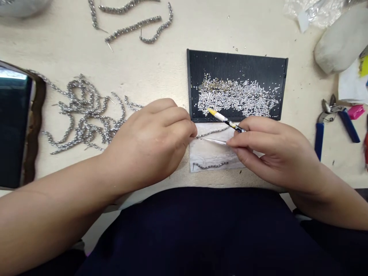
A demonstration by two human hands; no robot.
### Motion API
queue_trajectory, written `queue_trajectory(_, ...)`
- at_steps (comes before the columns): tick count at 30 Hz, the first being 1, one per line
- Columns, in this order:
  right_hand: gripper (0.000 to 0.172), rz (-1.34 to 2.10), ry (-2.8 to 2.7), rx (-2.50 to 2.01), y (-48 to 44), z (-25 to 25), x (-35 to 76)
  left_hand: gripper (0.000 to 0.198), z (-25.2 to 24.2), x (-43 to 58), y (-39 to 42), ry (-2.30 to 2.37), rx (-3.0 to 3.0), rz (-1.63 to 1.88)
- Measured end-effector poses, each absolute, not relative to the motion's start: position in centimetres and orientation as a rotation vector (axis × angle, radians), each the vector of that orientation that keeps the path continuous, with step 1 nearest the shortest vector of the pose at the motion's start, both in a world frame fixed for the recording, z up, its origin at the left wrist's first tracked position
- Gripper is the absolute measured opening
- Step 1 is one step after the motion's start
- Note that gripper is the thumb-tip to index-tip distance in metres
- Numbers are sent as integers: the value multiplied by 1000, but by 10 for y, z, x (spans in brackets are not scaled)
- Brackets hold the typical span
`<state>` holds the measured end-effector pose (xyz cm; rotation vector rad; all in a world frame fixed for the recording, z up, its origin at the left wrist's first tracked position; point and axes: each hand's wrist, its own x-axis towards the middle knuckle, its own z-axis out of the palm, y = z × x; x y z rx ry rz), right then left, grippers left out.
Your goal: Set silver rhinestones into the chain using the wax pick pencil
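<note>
My left hand (152,138) is closed in a pinch at the left end of a thin silver rhinestone strand (214,132); its fingertips are partly hidden. My right hand (270,149) is closed around tweezers (215,141), whose points come close to my left fingertips. Also in my right hand is a pencil-like picker (225,119) with a yellow tip, slanting up to the left. Beneath both hands lies a whitish pad (218,151), and a short rhinestone strand (211,166) rests along its lower part. Just beyond is a black ridged tray (238,61) holding many loose rhinestones (238,96).
Left of my hands a tangled pile of rhinestone strands (83,115) lies near a phone (17,126). Several more strands (132,28) lie at the back. Blue-handled pliers (319,134), a pale rounded lump (342,42) and clear plastic bags (319,11) are on the right.
</note>
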<state>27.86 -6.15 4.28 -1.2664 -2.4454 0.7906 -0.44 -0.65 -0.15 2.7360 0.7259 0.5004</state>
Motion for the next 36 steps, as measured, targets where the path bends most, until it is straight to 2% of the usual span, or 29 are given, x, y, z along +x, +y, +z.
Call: queue_trajectory(36, 20, 785, -2414, -1258, -60, 44, 276, 24, 0, -2, -7, 759, 2723, 449)
